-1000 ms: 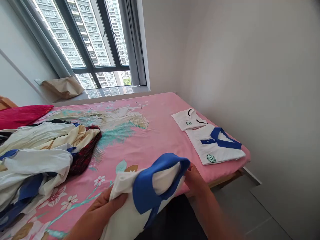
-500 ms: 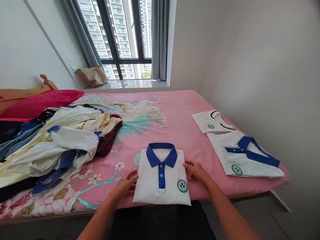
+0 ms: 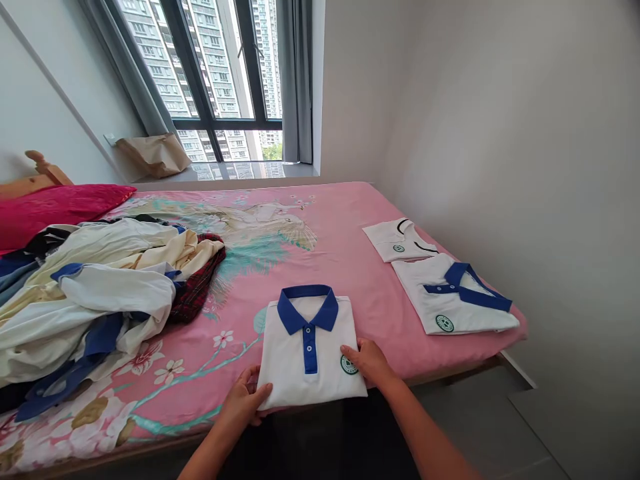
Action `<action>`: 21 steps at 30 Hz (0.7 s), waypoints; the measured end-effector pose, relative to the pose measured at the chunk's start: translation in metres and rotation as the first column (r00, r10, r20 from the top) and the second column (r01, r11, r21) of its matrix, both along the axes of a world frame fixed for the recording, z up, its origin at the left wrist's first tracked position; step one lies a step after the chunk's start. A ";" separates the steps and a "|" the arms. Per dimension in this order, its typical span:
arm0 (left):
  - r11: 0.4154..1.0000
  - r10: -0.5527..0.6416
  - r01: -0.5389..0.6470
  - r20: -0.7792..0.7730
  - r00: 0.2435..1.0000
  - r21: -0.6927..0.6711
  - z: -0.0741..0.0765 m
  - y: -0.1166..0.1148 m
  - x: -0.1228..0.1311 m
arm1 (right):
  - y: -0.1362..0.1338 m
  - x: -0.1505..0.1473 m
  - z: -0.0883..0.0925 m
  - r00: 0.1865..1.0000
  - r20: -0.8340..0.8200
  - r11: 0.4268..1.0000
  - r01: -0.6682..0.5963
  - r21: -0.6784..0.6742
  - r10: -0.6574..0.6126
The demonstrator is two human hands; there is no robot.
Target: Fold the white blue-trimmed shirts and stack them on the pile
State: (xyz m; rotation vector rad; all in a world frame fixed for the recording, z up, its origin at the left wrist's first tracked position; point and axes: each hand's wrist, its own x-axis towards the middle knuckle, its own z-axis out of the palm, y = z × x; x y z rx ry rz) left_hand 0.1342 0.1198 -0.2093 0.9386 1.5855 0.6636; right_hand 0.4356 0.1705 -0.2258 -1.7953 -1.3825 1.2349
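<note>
- Holding a folded white shirt (image 3: 287, 373) at 6 o'clock in view, at the near edge of the pink bed (image 3: 340, 247), with its blue collar (image 3: 329, 311) toward 12 o'clock.
- Clamping the left grip (image 3: 243, 398) on the shirt at its 7 o'clock corner, with thumb on top and fingers around the side.
- Clamping the right grip (image 3: 373, 362) on the shirt at its 4 o'clock side, with thumb lying on the front and partly covering the round green badge (image 3: 349, 367).
- Cannot tell whether the shirt's underside touches the bed, nor exactly how the hidden fingertips sit.
- Can see a second shirt (image 3: 435, 313) at 4 o'clock, folded flat, blue-collared, its own collar toward 3 o'clock.
- Can see a third shirt (image 3: 385, 243) at 3 o'clock, white with black trim, lying against the second.
- Can see a loose heap of clothes (image 3: 115, 287) between 8 and 9 o'clock, well apart from the held shirt, just beside a red pillow (image 3: 55, 210).
- Can see a paper bag (image 3: 155, 157) at 10 o'clock on the sill, below the window (image 3: 220, 73) at 11 o'clock.
</note>
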 end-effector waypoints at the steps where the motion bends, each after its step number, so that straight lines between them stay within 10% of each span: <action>1: 1.000 -0.017 0.018 -0.006 1.000 0.001 -0.001 -0.002 -0.001 | -0.002 0.001 0.002 1.000 0.019 1.000 0.007 0.007 -0.007; 6: 0.953 -0.013 0.136 -0.409 0.912 0.272 -0.002 -0.020 -0.013 | -0.017 0.010 0.019 0.969 0.226 0.990 0.070 0.121 -0.097; 9: 0.746 0.145 0.314 -0.604 0.784 0.587 0.006 -0.011 -0.008 | -0.015 0.001 0.026 0.935 0.319 0.906 0.008 0.422 -0.157; 12: 0.593 0.098 0.571 -0.755 0.648 0.568 0.006 0.014 0.010 | -0.002 -0.021 0.017 0.912 0.407 0.838 -0.184 0.515 -0.050; 16: 0.796 -0.105 0.568 -0.877 0.469 0.208 -0.008 0.042 0.014 | 0.020 -0.026 -0.010 0.805 0.591 0.941 -0.231 0.249 0.041; 21: 0.911 0.059 0.199 -0.592 0.804 0.362 -0.009 0.064 -0.012 | 0.034 0.004 -0.020 0.821 0.559 0.925 -0.112 0.364 -0.120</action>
